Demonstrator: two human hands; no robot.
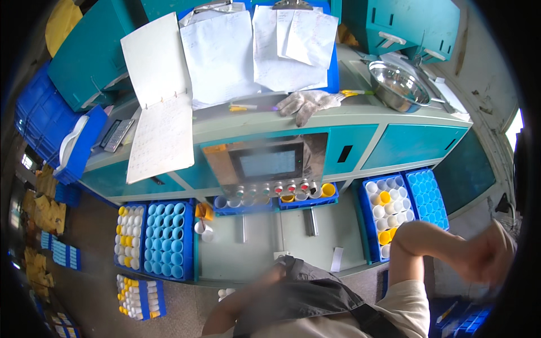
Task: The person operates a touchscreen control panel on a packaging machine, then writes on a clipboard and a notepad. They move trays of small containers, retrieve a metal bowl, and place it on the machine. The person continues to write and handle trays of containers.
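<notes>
My left hand [274, 274], smeared by motion, is close against the dark apron [315, 298] at the front edge of the pale worktop [225, 253]. Its fingers cannot be made out. Bent at the elbow, my right arm reaches out to the right, and my right hand [487, 256] is raised near the picture's rim. Blur hides its fingers too, and no held thing shows. Nearest to that arm is a blue crate [369, 225] of white and yellow tubes. Two short metal rods [311, 221] stick out over the worktop, and a small white strip [337, 259] lies there.
A control panel with a screen [267, 163] and buttons faces me. Above it lie papers [217, 62], a glove [307, 104] and a metal bowl [397, 87]. At left are crates of light blue tubes [164, 239] and white-yellow tubes [128, 236]. White cups [204, 230] stand nearby.
</notes>
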